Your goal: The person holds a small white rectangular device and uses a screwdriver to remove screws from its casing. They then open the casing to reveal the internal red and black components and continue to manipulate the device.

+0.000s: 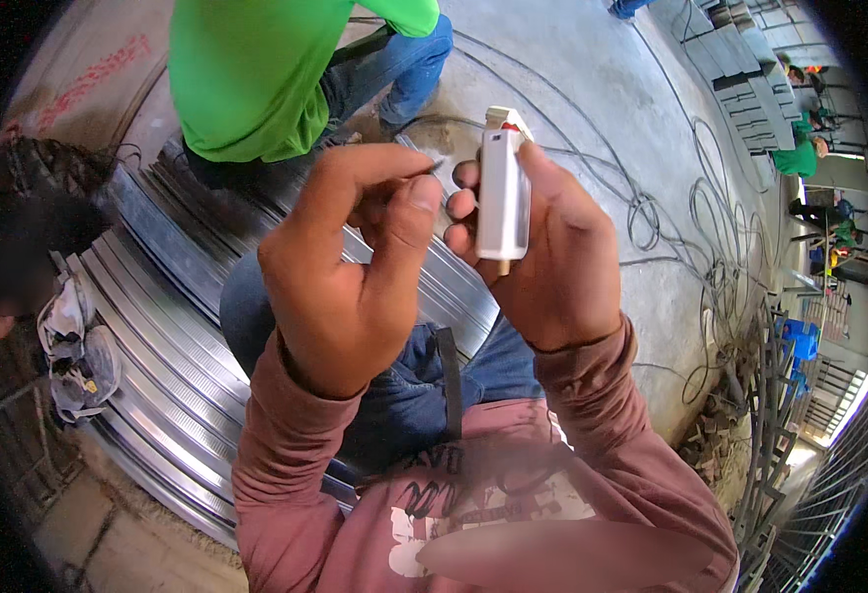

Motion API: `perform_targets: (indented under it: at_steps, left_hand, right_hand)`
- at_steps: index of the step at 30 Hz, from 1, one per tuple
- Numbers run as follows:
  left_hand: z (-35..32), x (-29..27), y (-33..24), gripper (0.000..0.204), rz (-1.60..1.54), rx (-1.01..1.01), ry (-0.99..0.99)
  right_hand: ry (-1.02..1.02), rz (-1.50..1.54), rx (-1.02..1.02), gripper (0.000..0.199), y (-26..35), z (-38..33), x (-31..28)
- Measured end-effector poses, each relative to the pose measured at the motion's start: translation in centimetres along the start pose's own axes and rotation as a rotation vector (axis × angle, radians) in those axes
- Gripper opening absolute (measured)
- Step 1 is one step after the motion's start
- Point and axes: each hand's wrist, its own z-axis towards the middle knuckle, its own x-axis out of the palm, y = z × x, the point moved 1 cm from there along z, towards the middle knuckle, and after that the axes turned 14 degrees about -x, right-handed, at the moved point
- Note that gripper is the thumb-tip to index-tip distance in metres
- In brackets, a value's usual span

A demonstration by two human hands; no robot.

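In front of my chest, my right hand (557,227) grips a small white box-shaped device (501,193) held upright. A red spot shows near the device's top, and a short brass-coloured nub sticks out underneath. Just left of it, my left hand (355,247) is closed, its thumb and index finger drawn together. A tiny dark tip shows at that index fingertip, too small to name. The two hands do not touch. Below them are my legs in blue jeans (384,405).
Long ribbed metal strips (157,336) lie around my legs and to the left. Ahead crouches a person in a green shirt (256,79). Black cables (641,212) loop across the concrete floor at right. A clear plastic bag (83,361) rests on the strips.
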Motion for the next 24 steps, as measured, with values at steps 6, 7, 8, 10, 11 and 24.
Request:
perform_targets:
  at_steps: [6, 7, 8, 10, 11, 24]
  left_hand:
    - [0.2, -0.1, 0.0, 0.016, -0.030, -0.021, 0.042]
    - [0.3, -0.2, 0.4, 0.016, -0.010, 0.018, 0.044]
    - [0.3, -0.2, 0.5, 0.016, -0.002, 0.028, 0.050]
    - [0.4, -0.1, 0.4, 0.015, -0.002, 0.016, 0.069]
    - [0.4, 0.1, 0.4, 0.014, -0.008, -0.005, 0.080]
    - [1.0, 1.1, 0.8, 0.086, 0.449, 0.331, 0.114]
  right_hand:
    - [-0.011, 0.369, 0.174, 0.038, 0.7, 0.9, -0.7]
    - [-0.012, 0.418, 0.197, 0.038, 0.8, 1.1, -0.8]
    - [-0.013, 0.467, 0.219, 0.037, 0.9, 1.2, -0.8]
    - [-0.040, 0.501, 0.212, 0.037, 1.0, 1.4, -1.0]
    - [-0.054, 0.517, 0.207, 0.036, 1.0, 1.4, -1.0]
    - [0.110, 0.355, 0.138, 0.030, 0.1, 1.3, 0.4]
